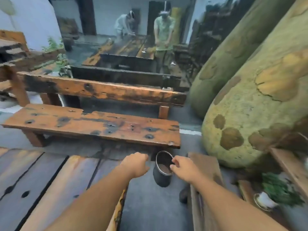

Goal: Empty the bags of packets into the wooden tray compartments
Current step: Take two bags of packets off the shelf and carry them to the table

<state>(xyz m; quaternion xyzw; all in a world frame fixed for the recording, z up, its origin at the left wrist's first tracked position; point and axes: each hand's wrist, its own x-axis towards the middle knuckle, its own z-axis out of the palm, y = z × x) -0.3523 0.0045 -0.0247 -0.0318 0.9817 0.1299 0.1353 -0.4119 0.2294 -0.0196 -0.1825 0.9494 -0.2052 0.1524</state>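
Metal bin point(162, 169) | right hand point(184, 167) at rim (no legible writing)

— What is down on the grey floor point(150, 205)?
— A dark round bin point(162, 170) with a shiny rim stands on it, beside a wooden table point(55, 184) with dark cracks and holes.
— And behind the bin?
— A low wooden bench point(93, 125), orange with black spots. A second bench point(103, 90) stands behind it
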